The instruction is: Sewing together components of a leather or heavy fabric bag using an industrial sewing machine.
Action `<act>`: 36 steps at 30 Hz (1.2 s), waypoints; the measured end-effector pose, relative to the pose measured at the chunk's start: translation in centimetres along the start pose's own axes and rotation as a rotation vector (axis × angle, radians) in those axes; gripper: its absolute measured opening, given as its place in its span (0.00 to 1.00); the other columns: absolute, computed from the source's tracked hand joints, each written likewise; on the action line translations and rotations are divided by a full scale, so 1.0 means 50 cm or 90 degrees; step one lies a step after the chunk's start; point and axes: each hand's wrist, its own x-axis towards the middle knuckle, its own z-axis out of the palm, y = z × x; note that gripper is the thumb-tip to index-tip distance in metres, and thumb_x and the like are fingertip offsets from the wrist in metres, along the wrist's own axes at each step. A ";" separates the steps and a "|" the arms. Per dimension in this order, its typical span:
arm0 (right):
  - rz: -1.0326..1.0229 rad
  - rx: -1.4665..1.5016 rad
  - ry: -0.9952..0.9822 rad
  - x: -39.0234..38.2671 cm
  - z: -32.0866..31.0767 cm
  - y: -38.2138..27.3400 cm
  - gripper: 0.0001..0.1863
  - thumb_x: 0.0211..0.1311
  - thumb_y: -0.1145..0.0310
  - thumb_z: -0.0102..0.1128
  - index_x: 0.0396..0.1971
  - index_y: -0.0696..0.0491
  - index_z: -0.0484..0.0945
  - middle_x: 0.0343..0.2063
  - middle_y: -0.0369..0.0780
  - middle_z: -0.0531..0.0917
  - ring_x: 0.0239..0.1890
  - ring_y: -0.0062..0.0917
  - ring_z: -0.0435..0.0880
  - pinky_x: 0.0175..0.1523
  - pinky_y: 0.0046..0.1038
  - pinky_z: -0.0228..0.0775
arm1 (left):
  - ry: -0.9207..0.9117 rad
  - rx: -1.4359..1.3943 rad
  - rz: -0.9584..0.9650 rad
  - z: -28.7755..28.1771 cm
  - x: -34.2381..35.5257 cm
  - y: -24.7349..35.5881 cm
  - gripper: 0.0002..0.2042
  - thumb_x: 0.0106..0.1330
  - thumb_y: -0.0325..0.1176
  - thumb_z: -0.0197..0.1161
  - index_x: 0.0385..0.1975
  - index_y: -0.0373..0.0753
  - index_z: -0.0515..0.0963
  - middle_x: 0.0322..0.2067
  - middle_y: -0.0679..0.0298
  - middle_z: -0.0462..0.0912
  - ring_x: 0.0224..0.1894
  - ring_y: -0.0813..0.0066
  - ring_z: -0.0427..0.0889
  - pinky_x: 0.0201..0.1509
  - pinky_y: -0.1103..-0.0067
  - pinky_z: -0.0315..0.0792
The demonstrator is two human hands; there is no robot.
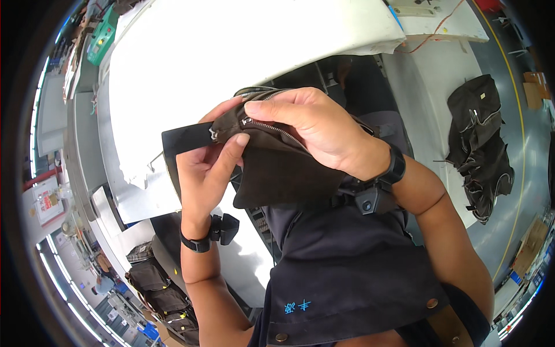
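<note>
A dark brown fabric bag piece [286, 173] with metal zippers hangs between my hands above the near edge of a white work table [243, 34]. My left hand [211, 170] grips its left end, thumb pressed on the fabric beside a short black strap [185, 139] that sticks out leftward. My right hand [324, 133] pinches the upper part, thumb just above a silver zipper slider [247, 121]. The far fingers of both hands are partly hidden behind the fabric.
Dark bag pieces lie on a pale surface at the right [471, 144] and at the lower left [156, 283]. A green case [102, 34] stands at the upper left. Boxes [535, 87] sit beyond a yellow floor line. A person [103, 284] is far off at the lower left.
</note>
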 end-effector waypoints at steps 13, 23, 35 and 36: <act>-0.112 -0.256 -0.001 -0.006 0.011 0.003 0.14 0.75 0.61 0.66 0.41 0.59 0.89 0.26 0.28 0.83 0.27 0.04 0.71 0.30 0.14 0.60 | 0.109 0.150 0.020 -0.001 -0.020 0.003 0.17 0.82 0.42 0.55 0.37 0.32 0.76 0.26 0.65 0.78 0.26 0.80 0.81 0.27 0.85 0.74; -0.094 -0.271 -0.021 -0.006 -0.009 0.018 0.15 0.76 0.61 0.63 0.40 0.60 0.88 0.29 0.30 0.84 0.33 0.09 0.76 0.39 0.18 0.69 | 0.039 0.063 0.001 -0.026 -0.013 0.000 0.14 0.82 0.37 0.57 0.38 0.30 0.76 0.29 0.63 0.79 0.29 0.78 0.84 0.34 0.82 0.77; -0.211 -0.339 -0.191 0.115 0.268 -0.075 0.18 0.73 0.67 0.55 0.24 0.61 0.82 0.17 0.40 0.81 0.21 0.19 0.75 0.27 0.29 0.68 | 0.614 0.398 0.289 -0.195 -0.047 0.159 0.16 0.79 0.41 0.59 0.52 0.33 0.83 0.35 0.66 0.81 0.31 0.84 0.76 0.32 0.82 0.72; -0.271 -0.300 -0.199 0.143 0.315 -0.077 0.18 0.72 0.68 0.54 0.23 0.61 0.82 0.17 0.42 0.80 0.21 0.22 0.77 0.28 0.32 0.69 | 0.607 0.485 0.310 -0.234 -0.047 0.200 0.18 0.80 0.42 0.58 0.54 0.34 0.83 0.34 0.66 0.81 0.29 0.84 0.76 0.29 0.83 0.71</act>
